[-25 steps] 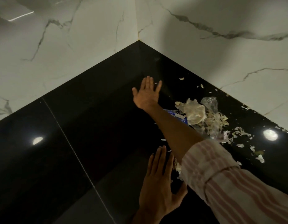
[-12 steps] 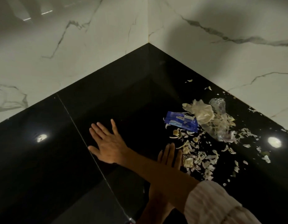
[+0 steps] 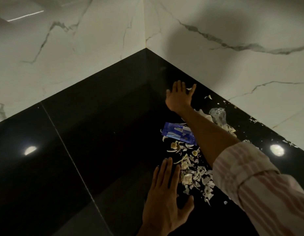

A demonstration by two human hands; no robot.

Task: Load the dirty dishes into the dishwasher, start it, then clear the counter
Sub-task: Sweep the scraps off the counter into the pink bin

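A glossy black counter fills a corner between marble walls. Pale garlic peels and scraps lie scattered on it, with a blue wrapper and a crumpled clear plastic bag beside them. My right hand reaches far toward the corner, fingers straight, flat on the counter beyond the scraps. Closer in, my left hand lies flat on the counter with straight fingers, its fingertips at the left edge of the peel pile. Neither hand holds anything.
White marble walls meet at the back corner. More small peel bits lie along the right wall's base. A seam crosses the counter on the left. Ceiling lights reflect on the black surface.
My right hand has swung from the counter's left-middle back out to the far corner beyond the scraps. My left hand has stayed flat by the pile.
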